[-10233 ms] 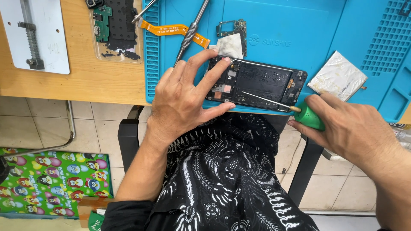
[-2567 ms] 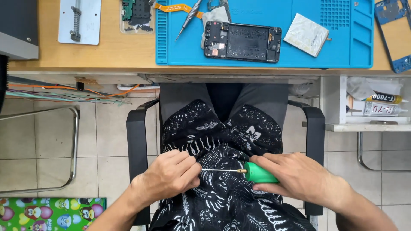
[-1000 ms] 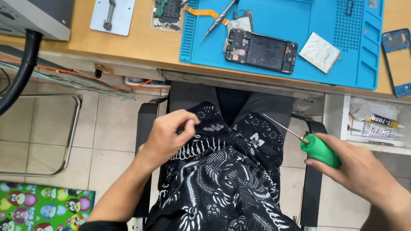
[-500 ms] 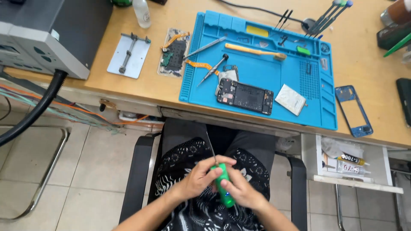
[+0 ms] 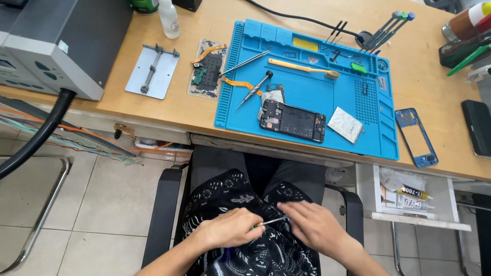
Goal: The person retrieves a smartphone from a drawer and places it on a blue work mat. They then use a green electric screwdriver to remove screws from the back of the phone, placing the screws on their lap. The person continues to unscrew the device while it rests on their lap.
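Blue mat (image 5: 312,130): one opened phone (image 5: 292,120); two hands, one screwdriver (image 5: 269,222).

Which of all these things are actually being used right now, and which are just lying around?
In use:
left hand
right hand
thin screwdriver held between them, over the lap

Lying about:
opened phone on the blue mat
blue phone frame
metal clamp plate
circuit board

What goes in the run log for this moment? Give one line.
left hand: grips thin metal-shafted screwdriver | right hand: at its tip | place: lap | opened black phone: on blue mat
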